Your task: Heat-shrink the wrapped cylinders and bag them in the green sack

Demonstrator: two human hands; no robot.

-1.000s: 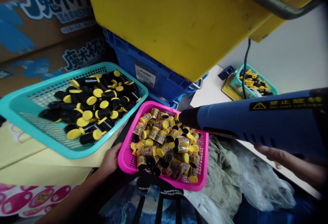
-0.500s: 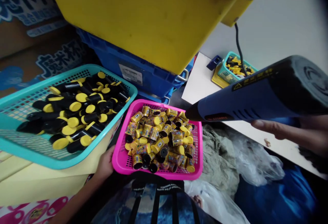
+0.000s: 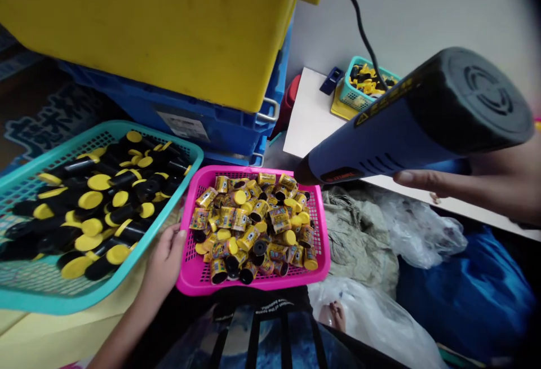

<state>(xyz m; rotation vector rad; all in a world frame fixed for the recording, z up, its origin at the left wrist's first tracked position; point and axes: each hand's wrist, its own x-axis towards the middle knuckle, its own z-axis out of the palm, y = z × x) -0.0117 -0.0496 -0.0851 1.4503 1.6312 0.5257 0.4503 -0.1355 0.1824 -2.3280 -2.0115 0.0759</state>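
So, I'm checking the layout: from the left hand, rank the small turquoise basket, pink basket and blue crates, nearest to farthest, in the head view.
1. Pink basket: touching the left hand.
2. Blue crates: beyond, under the yellow box.
3. Small turquoise basket: farthest, upper right.

white tabletop | dark blue object, yellow slab under small teal basket | pale yellow surface | large teal basket

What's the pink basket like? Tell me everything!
The pink basket looks plastic, with a rounded rim and holes in its walls. It sits beside a teal basket, open side up, full of yellow-and-black containers. The left hand touches its left side. A blue tool overlaps its far right corner; whether they touch is unclear.
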